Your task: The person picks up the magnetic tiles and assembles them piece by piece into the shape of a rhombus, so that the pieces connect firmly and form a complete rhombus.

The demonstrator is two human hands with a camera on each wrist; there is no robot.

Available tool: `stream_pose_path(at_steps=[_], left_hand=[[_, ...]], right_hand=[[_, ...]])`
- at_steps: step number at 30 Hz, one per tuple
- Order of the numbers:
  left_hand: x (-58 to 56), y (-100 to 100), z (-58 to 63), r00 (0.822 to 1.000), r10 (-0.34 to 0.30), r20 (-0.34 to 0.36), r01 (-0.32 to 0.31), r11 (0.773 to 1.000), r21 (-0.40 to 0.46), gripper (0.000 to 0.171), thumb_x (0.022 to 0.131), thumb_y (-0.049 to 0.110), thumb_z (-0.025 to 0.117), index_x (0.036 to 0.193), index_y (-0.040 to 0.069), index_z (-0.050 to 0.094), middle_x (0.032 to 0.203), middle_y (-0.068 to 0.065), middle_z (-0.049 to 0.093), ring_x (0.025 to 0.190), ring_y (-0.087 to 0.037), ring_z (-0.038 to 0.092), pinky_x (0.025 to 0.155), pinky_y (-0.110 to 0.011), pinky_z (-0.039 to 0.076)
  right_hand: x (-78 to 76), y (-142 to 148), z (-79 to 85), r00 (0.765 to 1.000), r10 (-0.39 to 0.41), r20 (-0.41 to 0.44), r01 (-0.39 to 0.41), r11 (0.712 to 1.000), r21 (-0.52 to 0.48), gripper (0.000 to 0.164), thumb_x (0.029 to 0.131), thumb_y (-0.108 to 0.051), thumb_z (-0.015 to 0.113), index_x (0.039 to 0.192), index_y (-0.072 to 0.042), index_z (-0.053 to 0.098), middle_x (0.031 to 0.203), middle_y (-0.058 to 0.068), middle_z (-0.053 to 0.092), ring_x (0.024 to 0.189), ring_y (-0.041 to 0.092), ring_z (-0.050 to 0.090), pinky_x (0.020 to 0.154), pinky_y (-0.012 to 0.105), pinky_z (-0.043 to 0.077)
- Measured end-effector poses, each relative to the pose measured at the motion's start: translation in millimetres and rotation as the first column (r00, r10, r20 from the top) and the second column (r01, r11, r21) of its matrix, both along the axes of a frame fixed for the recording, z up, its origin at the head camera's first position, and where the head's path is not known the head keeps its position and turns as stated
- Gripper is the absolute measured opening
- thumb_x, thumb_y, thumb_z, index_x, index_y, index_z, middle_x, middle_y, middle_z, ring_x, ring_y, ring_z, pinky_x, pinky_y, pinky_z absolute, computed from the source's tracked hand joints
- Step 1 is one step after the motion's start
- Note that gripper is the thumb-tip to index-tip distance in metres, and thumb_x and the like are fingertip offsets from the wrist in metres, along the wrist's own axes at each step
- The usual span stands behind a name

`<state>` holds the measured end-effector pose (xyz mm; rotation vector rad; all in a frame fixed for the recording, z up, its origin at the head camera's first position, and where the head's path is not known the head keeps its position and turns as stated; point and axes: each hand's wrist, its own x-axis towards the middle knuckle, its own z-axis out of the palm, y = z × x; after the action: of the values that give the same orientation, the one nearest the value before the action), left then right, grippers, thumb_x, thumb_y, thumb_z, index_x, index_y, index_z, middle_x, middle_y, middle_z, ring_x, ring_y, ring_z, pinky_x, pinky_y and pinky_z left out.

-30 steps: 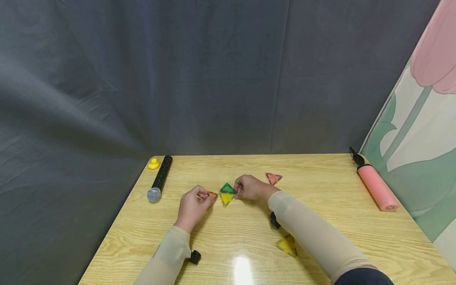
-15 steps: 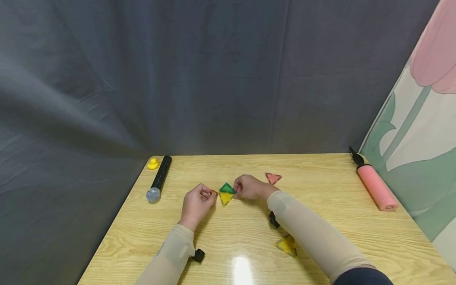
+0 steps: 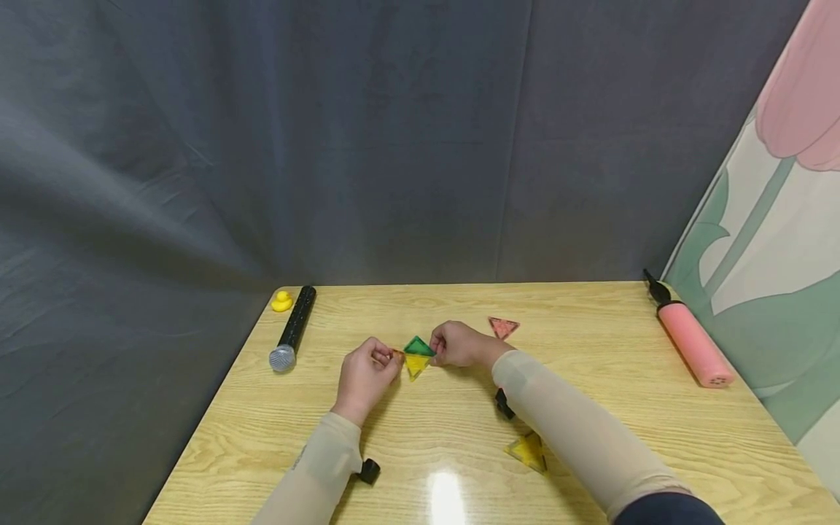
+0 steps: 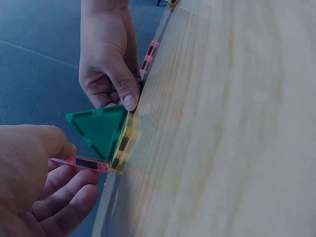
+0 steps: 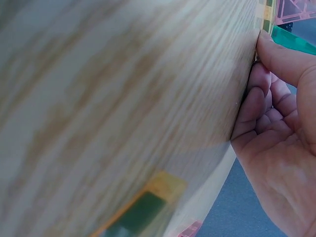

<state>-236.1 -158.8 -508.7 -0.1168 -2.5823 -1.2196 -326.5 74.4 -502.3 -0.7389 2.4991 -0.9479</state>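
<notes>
A green triangular magnetic tile stands raised along one edge of a yellow triangular magnetic tile that lies on the table. My left hand pinches a red triangular magnetic tile between thumb and fingers. Seen nearly edge-on, that tile meets the left corner of the green and yellow pair. At the pair's right corner, my right hand pinches the green tile with thumb and curled fingers. The exact contact there is partly hidden by the thumb in the left wrist view.
Behind the right hand lies a pink triangular tile. Yellow tiles rest beside the right forearm. A microphone and a rubber duck are at the left; a pink hand pump lies at the right edge.
My left hand has moved right, bringing the red tile up to the green and yellow pair and tilting it edge-on. The right hand has stayed in place.
</notes>
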Motion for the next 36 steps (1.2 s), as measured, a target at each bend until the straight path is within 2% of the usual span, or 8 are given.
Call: stream_pose_path(at_steps=[10, 15, 25, 36], left_hand=[[-3.7, 7, -4.0, 1.0, -0.018, -0.018, 0.017, 0.999, -0.04, 0.02, 0.088, 0.015, 0.083, 0.089, 0.019, 0.064, 0.077, 0.01, 0.064, 0.065, -0.004, 0.064, 0.062, -0.025, 0.056], [-4.9, 8, -5.7, 0.999, -0.039, 0.012, 0.039, 0.999, -0.023, 0.019, 0.088, 0.016, 0.083, 0.093, 0.019, 0.065, 0.081, 0.009, 0.066, 0.068, -0.003, 0.066, 0.065, -0.025, 0.057], [-3.5, 10, -6.1, 0.997, -0.059, 0.053, 0.058, 0.998, 0.013, 0.018, 0.09, 0.019, 0.084, 0.1, 0.016, 0.069, 0.089, 0.007, 0.069, 0.075, -0.005, 0.07, 0.068, -0.025, 0.06], [-4.8, 12, -8.9, 0.997, -0.063, 0.049, 0.063, 0.998, 0.017, 0.019, 0.091, 0.018, 0.085, 0.102, 0.016, 0.07, 0.088, 0.006, 0.07, 0.073, -0.005, 0.07, 0.066, -0.024, 0.059]], right_hand=[[0.7, 0, 1.7, 1.0, -0.007, 0.005, 0.007, 1.0, 0.01, 0.017, 0.091, -0.013, 0.084, 0.088, -0.013, 0.068, 0.074, -0.002, 0.06, 0.068, 0.01, 0.053, 0.072, 0.029, 0.047], [0.4, 0, 1.1, 1.0, -0.005, 0.0, 0.005, 1.0, 0.017, 0.017, 0.091, -0.013, 0.084, 0.088, -0.013, 0.068, 0.075, -0.003, 0.061, 0.068, 0.009, 0.053, 0.071, 0.029, 0.047], [0.2, 6, 2.3, 0.999, 0.04, 0.033, -0.038, 0.998, -0.054, 0.013, 0.093, -0.01, 0.081, 0.095, -0.011, 0.069, 0.081, 0.0, 0.062, 0.074, 0.011, 0.055, 0.072, 0.029, 0.047], [-0.7, 7, -0.7, 0.998, 0.052, 0.035, -0.049, 0.994, -0.093, 0.011, 0.093, -0.006, 0.08, 0.095, -0.011, 0.07, 0.078, -0.002, 0.061, 0.071, 0.011, 0.053, 0.069, 0.028, 0.046]])
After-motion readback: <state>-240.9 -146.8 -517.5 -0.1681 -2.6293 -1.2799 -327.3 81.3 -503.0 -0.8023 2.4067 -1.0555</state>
